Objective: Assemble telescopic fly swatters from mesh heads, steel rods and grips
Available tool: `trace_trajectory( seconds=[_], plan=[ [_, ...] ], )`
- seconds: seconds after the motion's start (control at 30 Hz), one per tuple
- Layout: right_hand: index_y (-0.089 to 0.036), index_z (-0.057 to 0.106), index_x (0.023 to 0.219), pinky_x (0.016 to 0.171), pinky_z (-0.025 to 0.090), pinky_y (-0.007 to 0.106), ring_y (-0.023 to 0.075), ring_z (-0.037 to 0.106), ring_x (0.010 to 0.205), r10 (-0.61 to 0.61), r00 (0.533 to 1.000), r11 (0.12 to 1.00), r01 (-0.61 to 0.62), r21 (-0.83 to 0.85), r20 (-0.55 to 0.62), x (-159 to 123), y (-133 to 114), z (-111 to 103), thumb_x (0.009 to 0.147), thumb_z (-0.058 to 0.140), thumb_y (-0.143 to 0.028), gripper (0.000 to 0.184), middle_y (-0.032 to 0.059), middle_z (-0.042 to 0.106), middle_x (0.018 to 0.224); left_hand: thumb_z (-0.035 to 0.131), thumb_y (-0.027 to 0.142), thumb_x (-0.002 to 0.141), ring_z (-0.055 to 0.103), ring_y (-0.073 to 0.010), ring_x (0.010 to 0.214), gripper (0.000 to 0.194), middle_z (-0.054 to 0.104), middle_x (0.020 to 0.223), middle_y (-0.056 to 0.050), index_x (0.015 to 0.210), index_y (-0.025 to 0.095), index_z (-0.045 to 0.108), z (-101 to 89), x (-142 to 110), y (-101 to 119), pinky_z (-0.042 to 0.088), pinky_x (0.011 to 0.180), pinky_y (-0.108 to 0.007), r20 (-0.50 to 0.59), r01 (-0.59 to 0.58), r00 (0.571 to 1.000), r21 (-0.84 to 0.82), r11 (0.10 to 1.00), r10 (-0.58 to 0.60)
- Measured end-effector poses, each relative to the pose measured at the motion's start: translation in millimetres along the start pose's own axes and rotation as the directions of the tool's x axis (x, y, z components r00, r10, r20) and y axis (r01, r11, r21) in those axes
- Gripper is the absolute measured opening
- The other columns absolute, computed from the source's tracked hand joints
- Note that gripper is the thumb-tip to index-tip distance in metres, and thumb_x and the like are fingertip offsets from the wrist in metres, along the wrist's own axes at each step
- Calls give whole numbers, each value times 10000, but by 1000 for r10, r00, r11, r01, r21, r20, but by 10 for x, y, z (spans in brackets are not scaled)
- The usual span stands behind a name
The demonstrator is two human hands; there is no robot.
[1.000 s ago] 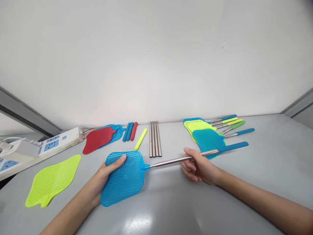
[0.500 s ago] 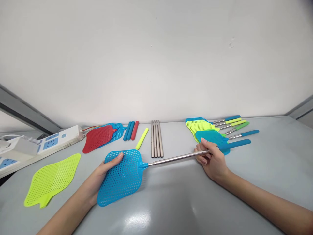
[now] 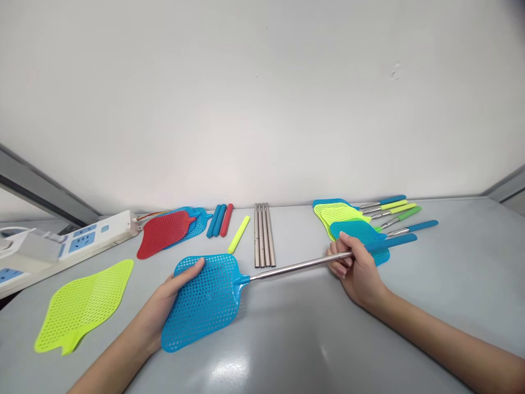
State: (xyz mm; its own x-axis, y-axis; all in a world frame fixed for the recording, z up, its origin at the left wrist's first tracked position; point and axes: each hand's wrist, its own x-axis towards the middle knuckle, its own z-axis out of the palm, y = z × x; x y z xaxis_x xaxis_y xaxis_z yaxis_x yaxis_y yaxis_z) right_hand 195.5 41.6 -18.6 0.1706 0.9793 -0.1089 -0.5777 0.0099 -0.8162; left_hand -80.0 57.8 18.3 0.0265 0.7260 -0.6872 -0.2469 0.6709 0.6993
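A blue fly swatter (image 3: 207,301) with a metal rod and a blue grip is held across the middle of the table. My left hand (image 3: 164,306) grips the far left side of its perforated head, thumb on top and the other fingers hidden beneath. My right hand (image 3: 359,268) is closed around the rod just below the blue grip, which points to the right. Behind that hand lies a pile of fly swatters (image 3: 342,213) with blue and yellow-green heads and metal rods. A yellow-green swatter head (image 3: 88,303) without a rod lies left of my left hand.
Red and blue swatter heads (image 3: 166,235) overlap at the back left, beside a white power strip (image 3: 92,235). Blue and red grips (image 3: 221,220), a yellow grip (image 3: 238,234) and several metal rods (image 3: 265,235) lie near the wall (image 3: 262,98).
Both hands keep hold of the blue fly swatter. Its grip end has shifted very slightly left, and the view has moved a little. Otherwise the layout looks the same.
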Motion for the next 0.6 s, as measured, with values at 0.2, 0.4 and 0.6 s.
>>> trace_trajectory(
  seconds=[0.2, 0.4, 0.6],
  plan=[
    [-178, 297, 399, 369, 144, 247, 82, 260, 343, 3, 1000, 1000, -3, 23, 3, 4, 2, 1, 800, 444, -282, 439, -52, 225, 385, 712, 335, 581, 638, -237, 591, 378, 656, 668, -21, 879, 169, 549, -24, 18, -103, 530, 592, -401, -35, -172, 984, 43, 984, 173],
    [-182, 310, 398, 365, 153, 241, 83, 267, 342, -12, 1000, 1000, 11, 27, 18, 9, 11, 1, 792, 450, -294, 434, -54, 229, 380, 715, 310, 558, 608, -198, 510, 339, 627, 621, 20, 827, 193, 546, 4, -13, -122, 523, 510, -370, -105, -182, 978, 21, 983, 183],
    [-184, 302, 396, 366, 175, 235, 81, 270, 343, -17, 1000, 1000, 16, 22, 19, -9, 7, 12, 794, 450, -315, 444, -56, 234, 375, 642, 364, 647, 564, -140, 548, 469, 573, 660, 42, 1077, 253, 490, 75, -79, -104, 465, 459, -212, -95, -396, 904, 185, 899, 417]
  ],
)
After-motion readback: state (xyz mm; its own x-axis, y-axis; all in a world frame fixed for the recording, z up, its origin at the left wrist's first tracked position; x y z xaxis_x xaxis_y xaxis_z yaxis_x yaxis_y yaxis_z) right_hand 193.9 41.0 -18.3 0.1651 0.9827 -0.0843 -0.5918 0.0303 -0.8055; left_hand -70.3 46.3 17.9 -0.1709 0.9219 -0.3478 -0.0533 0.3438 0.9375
